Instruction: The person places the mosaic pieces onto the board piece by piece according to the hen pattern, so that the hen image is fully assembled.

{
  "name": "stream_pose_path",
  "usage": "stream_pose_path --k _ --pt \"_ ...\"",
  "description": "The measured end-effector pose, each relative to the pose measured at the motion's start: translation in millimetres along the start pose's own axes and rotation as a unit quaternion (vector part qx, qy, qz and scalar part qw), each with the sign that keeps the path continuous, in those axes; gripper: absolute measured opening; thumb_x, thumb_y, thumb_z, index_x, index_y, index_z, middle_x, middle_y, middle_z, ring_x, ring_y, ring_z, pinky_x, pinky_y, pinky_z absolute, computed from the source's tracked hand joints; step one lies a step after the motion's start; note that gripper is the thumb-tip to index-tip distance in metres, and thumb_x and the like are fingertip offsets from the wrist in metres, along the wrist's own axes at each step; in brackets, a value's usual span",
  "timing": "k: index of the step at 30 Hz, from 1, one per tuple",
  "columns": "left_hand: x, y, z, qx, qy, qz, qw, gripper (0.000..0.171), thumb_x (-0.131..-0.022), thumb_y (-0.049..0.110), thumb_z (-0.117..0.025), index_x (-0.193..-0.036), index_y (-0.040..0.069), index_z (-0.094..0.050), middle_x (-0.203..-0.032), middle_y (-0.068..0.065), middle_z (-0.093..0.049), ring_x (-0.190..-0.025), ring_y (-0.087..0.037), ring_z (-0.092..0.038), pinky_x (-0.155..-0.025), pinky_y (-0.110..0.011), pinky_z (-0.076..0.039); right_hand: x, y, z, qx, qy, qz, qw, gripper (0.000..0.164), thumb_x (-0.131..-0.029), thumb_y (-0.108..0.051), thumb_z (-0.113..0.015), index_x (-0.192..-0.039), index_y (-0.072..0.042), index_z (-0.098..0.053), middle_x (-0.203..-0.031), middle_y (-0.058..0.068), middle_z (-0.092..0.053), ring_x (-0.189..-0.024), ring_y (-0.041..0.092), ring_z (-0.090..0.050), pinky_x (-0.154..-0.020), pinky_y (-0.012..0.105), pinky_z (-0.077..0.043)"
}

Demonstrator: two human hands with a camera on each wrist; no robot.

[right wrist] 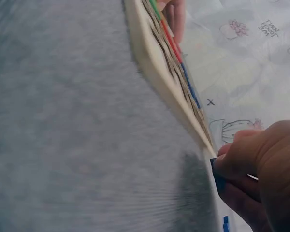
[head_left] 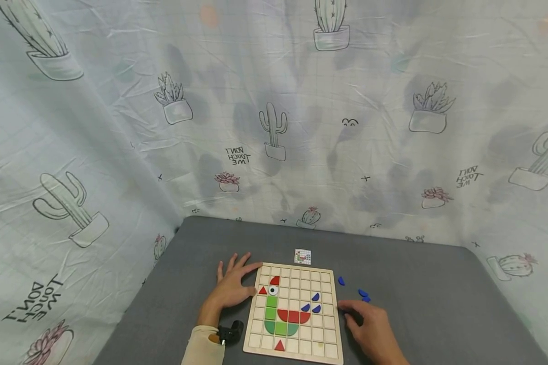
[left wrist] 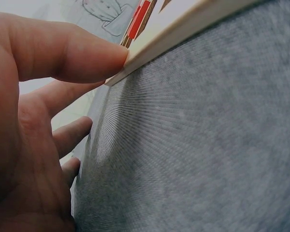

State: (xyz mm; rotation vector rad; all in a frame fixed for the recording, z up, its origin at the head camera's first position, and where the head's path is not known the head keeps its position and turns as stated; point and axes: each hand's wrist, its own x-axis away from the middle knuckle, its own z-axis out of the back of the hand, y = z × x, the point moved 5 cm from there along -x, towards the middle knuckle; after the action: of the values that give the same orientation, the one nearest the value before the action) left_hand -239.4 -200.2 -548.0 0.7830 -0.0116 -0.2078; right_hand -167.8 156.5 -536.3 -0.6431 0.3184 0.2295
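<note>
A wooden grid board (head_left: 327, 334) lies on the grey table, bearing a bird-like figure of coloured pieces. It has a round eye piece (head_left: 273, 290), green squares (head_left: 271, 314), red pieces (head_left: 294, 317) and blue leaf-shaped pieces (head_left: 316, 297). My left hand (head_left: 230, 289) is spread at the board's left side, its thumb (left wrist: 104, 60) against the edge and the index fingertip at the far corner. Beside the right edge, my right hand (head_left: 370, 324) pinches a small blue piece (right wrist: 217, 175) between thumb and fingers; its full outline is hidden.
A small picture card (head_left: 303, 256) lies beyond the board's far edge. Loose blue pieces (head_left: 363, 293) are scattered right of the board, just past my right hand. Cactus-print curtains (head_left: 274, 192) hang behind the table and along its sides.
</note>
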Motion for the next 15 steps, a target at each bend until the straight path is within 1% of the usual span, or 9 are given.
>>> stream_pose_path --k 2,4,7,9,11,15 --pt "0.0 -0.1 0.1 0.0 -0.001 -0.001 1.0 0.07 -0.083 0.01 -0.081 -0.152 0.022 -0.068 -0.176 -0.018 -0.038 -0.168 -0.052 -0.012 -0.128 -0.078 0.009 -1 -2 3 0.003 0.012 0.013 1.0 0.041 -0.076 0.01 -0.091 -0.104 -0.02 -0.085 -0.101 -0.012 -0.082 -0.097 0.011 -0.08 -0.085 0.034 -0.067" --pt "0.0 -0.1 0.4 0.0 0.0 -0.001 1.0 0.071 -0.083 0.01 -0.081 -0.152 0.022 -0.068 -0.176 -0.018 -0.038 -0.168 -0.052 -0.012 -0.127 -0.078 0.009 -3 -5 5 -0.002 0.024 0.037 0.999 0.042 -0.074 0.011 -0.092 -0.103 -0.02 -0.085 -0.099 -0.014 -0.082 -0.094 0.007 -0.079 -0.082 0.032 -0.067" --pt "0.0 -0.2 0.7 -0.001 0.001 -0.001 1.0 0.071 -0.083 0.01 -0.081 -0.152 0.022 -0.068 -0.176 -0.018 -0.038 -0.168 -0.052 -0.012 -0.127 -0.078 0.009 -4 -10 7 -0.026 0.028 0.088 0.995 0.045 -0.072 0.013 -0.092 -0.103 -0.019 -0.085 -0.099 -0.016 -0.081 -0.091 0.001 -0.076 -0.078 0.028 -0.065" --pt "0.0 -0.4 0.8 -0.002 0.002 0.0 1.0 0.071 -0.083 0.011 -0.081 -0.151 0.022 -0.069 -0.176 -0.018 -0.038 -0.168 -0.052 -0.012 -0.127 -0.078 0.009 -5 -15 7 -0.049 0.016 0.13 0.99 0.046 -0.073 0.014 -0.091 -0.105 -0.018 -0.085 -0.1 -0.015 -0.081 -0.091 0.001 -0.076 -0.077 0.026 -0.065" --pt "0.0 -0.6 0.5 -0.003 0.002 0.0 1.0 0.071 -0.083 0.011 -0.081 -0.151 0.022 -0.069 -0.176 -0.018 -0.038 -0.168 -0.051 -0.012 -0.127 -0.078 0.009 -5 -21 5 -0.069 -0.002 0.174 0.982 0.045 -0.074 0.014 -0.09 -0.106 -0.017 -0.084 -0.102 -0.012 -0.082 -0.092 0.003 -0.077 -0.078 0.022 -0.063" --pt "-0.1 -1.0 0.0 -0.004 0.001 0.003 1.0 0.071 -0.082 0.011 -0.081 -0.152 0.023 -0.069 -0.176 -0.018 -0.038 -0.168 -0.051 -0.012 -0.128 -0.078 0.009 -5 -31 -3 -0.105 -0.045 0.223 0.968 0.043 -0.078 0.014 -0.087 -0.11 -0.015 -0.083 -0.104 -0.006 -0.082 -0.093 0.006 -0.077 -0.076 0.022 -0.063"
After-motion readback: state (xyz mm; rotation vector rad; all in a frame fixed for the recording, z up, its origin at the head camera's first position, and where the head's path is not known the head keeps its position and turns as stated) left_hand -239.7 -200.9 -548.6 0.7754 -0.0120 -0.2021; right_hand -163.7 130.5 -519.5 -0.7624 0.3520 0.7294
